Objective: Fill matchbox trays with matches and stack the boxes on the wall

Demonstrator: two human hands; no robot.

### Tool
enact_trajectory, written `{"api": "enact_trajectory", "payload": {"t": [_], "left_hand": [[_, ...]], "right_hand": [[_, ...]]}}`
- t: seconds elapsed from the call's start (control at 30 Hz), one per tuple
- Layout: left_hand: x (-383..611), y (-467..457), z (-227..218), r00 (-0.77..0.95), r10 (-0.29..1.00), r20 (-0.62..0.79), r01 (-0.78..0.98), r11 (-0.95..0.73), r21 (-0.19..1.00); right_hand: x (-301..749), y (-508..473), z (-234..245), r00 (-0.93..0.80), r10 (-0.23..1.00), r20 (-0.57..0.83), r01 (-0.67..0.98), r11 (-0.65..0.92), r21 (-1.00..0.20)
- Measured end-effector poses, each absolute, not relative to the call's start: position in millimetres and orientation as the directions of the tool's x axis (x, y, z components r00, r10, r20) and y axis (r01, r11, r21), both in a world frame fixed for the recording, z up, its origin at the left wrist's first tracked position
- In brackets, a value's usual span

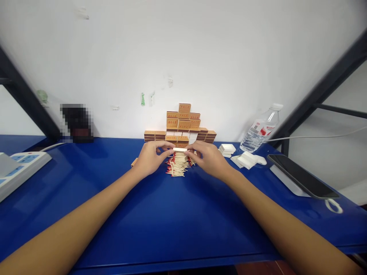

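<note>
Between my two hands is a small white matchbox tray (180, 149), held level by its two ends. The fingers of my left hand (151, 154) pinch its left end, and those of my right hand (208, 156) pinch the right end. Just below it on the table lies a heap of loose matches (178, 166) with red heads. Behind my hands, several orange-brown matchboxes (183, 124) are stacked against the wall. Part of another orange box (134, 162) shows beside my left wrist. Whether matches lie inside the tray cannot be seen.
Several white trays (248, 159) lie to the right, near a tilted water bottle (261, 128). A phone (301, 175) rests at the right edge of the blue table (177, 225). A white power strip (25, 170) stands at the left, and a blurred dark object (78, 122) sits by the wall.
</note>
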State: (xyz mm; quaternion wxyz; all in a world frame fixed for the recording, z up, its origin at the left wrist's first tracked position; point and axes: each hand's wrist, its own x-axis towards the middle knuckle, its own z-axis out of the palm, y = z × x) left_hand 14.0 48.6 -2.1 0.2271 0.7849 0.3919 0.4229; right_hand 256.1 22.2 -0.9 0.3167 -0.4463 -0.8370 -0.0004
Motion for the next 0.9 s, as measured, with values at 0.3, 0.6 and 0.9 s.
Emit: {"api": "enact_trajectory", "payload": {"t": [0.3, 0.6, 0.9], "left_hand": [[7.9, 46.7, -4.0, 0.347, 0.772, 0.532, 0.451, -0.635, 0.628], [6.8, 42.7, -2.3, 0.332, 0.723, 0.606, 0.462, -0.685, 0.563], [-8.4, 48.1, 12.1, 0.400, 0.731, 0.553, 0.607, -0.663, 0.437]], "right_hand": [[257.4, 17.4, 3.2, -0.478, 0.688, 0.545, 0.762, 0.634, -0.132], [257.1, 13.2, 7.5, -0.461, 0.679, 0.571, 0.757, 0.637, -0.145], [261.6, 16.4, 16.4, -0.074, 0.844, 0.531, 0.664, 0.439, -0.605]]}}
